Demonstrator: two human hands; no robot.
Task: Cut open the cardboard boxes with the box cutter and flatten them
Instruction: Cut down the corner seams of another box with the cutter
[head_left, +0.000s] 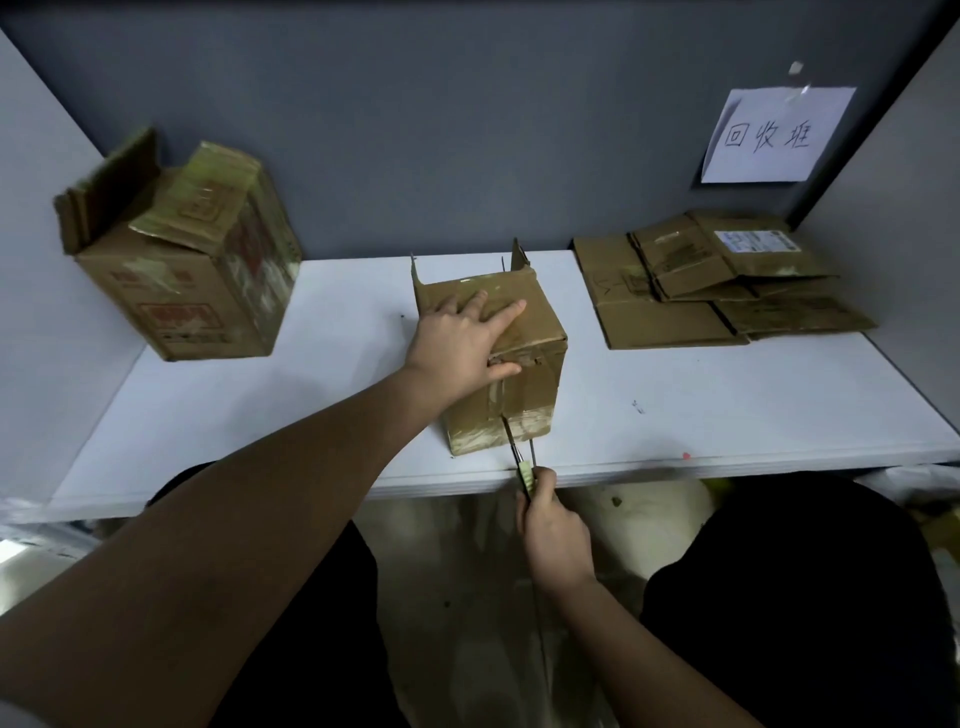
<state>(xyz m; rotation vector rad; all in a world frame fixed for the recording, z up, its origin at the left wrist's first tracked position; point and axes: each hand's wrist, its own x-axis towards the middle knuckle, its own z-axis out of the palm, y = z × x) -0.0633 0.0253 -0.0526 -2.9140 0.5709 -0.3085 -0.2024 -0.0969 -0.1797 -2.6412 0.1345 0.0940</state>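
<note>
Now the left hand presses spread on the box while the right hand grips the box cutter at the table edge.

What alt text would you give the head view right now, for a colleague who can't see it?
A person's left hand presses flat on a small cardboard box on a white table while the right hand holds a box cutter at its near face. A larger box stands at left; flattened cardboard lies at right.
</note>
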